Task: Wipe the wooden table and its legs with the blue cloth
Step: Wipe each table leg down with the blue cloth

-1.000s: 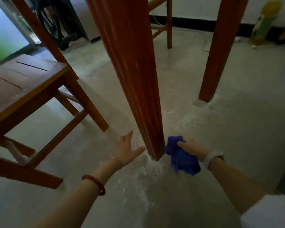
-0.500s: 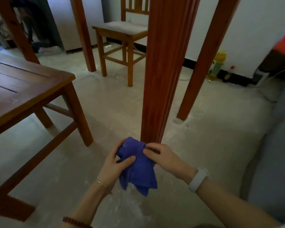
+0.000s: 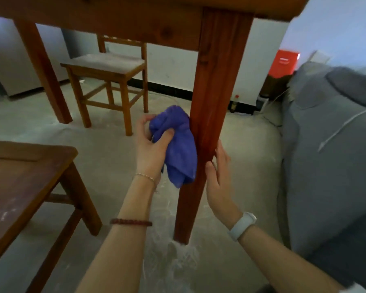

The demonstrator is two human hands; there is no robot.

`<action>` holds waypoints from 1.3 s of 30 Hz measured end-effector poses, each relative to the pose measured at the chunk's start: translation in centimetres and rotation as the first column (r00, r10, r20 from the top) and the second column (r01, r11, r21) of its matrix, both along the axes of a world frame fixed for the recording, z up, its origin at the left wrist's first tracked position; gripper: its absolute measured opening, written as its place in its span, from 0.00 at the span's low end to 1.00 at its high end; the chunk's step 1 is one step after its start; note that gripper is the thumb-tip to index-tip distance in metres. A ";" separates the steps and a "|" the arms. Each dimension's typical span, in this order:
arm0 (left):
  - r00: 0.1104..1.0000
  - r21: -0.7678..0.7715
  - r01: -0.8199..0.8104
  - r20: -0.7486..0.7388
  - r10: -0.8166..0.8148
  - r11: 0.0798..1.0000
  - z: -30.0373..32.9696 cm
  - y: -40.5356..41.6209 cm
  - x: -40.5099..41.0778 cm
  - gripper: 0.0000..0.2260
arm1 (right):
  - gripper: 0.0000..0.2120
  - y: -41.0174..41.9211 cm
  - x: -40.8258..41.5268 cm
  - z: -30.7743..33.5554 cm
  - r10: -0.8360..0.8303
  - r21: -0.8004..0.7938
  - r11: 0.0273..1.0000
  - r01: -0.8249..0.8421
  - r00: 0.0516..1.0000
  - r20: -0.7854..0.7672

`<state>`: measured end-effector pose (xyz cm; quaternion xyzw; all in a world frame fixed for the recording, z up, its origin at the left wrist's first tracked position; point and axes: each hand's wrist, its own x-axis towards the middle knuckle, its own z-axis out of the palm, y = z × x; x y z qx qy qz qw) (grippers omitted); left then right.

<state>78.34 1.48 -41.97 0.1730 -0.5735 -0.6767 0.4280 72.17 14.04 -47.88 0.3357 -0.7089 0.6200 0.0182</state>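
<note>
Blue cloth (image 3: pixel 179 144), gripped by left-hand fingers (image 3: pixel 166 135), touches table leg (image 3: pixel 207 115) above dusty floor (image 3: pixel 241 144).

We see a wooden chair (image 3: pixel 106 81) well beyond the hands, up-left, standing upright on the dusty concrete floor (image 3: pixel 106 149). Left of the hands, a low wooden bench (image 3: pixel 28 178) with a slatted top, nearer to us than the chair. Right of the hands, a grey sofa (image 3: pixel 325 166) with a white cable (image 3: pixel 344 125) trailing over it. Beyond the sofa, far up-right, a red box (image 3: pixel 284 63) against the white wall (image 3: pixel 171 66). A small bottle (image 3: pixel 234 103) stands on the floor at the wall's dark base strip, past the hands to the right. White dust patch (image 3: pixel 178 256) on the floor below the hands.
</note>
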 end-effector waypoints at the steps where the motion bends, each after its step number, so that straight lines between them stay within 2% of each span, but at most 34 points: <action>1: 0.999 -0.032 0.017 -0.030 -0.018 0.999 1.4 -0.1 -0.5 0.15 | 0.25 0.6 -0.1 0.4 0.016 0.029 0.999 -0.016 1.000 -0.004; 4: 0.996 -0.084 0.047 -0.069 -0.053 0.995 4.3 -0.1 -1.4 0.13 | 0.23 1.9 -0.4 2.3 0.105 0.050 0.993 -0.106 0.994 0.014; 9: 0.980 -0.020 0.167 0.116 -0.163 0.986 3.8 0.4 -3.2 0.08 | 0.23 2.2 0.3 3.7 0.155 0.117 0.980 -0.159 0.987 0.039; 16: 0.885 0.102 0.267 0.368 -0.285 0.958 -12.0 -0.2 -2.1 0.12 | 0.27 1.8 -1.8 -3.2 0.193 0.105 0.977 -0.188 0.981 -0.038; 19: 0.814 0.172 0.290 0.473 -0.337 0.941 -20.3 -0.3 -2.3 0.12 | 0.28 1.8 -2.4 -9.9 0.195 0.198 0.962 -0.189 0.981 -0.010; 22: 0.726 0.256 0.268 0.580 -0.369 0.929 -27.6 0.2 -2.0 0.10 | 0.31 2.5 -3.0 -14.8 0.211 0.278 0.936 -0.214 0.977 0.042; 25: 0.657 0.297 0.193 0.668 -0.348 0.935 -32.5 0.8 -1.8 0.09 | 0.31 2.5 -4.0 -17.1 0.235 0.326 0.912 -0.248 0.969 0.080; 27: 0.700 0.211 0.147 0.668 -0.252 0.966 -32.7 0.7 -2.0 0.10 | 0.30 2.1 -4.3 -17.7 0.230 0.311 0.916 -0.255 0.967 0.113; 30: 0.815 0.067 0.115 0.564 -0.133 0.991 -28.9 -0.1 -3.0 0.14 | 0.30 1.5 -4.1 -18.1 0.228 0.257 0.932 -0.256 0.964 0.133; 32: 0.858 0.033 0.078 0.506 -0.084 0.996 -26.7 -0.2 -3.8 0.14 | 0.31 1.5 -4.1 -18.2 0.246 0.246 0.931 -0.271 0.961 0.127; 34: 0.859 0.084 0.051 0.504 -0.087 0.995 -27.4 0.0 -4.3 0.13 | 0.32 1.7 -4.2 -18.4 0.259 0.234 0.931 -0.282 0.958 0.121; 36: 0.800 0.157 0.059 0.583 -0.141 0.986 -30.7 0.3 -4.1 0.14 | 0.32 1.8 -4.4 -18.6 0.266 0.238 0.928 -0.287 0.957 0.118; 39: 0.598 0.279 0.053 0.760 -0.254 0.959 -37.6 0.8 -2.7 0.19 | 0.32 1.9 -4.6 -18.7 0.280 0.268 0.915 -0.303 0.952 0.121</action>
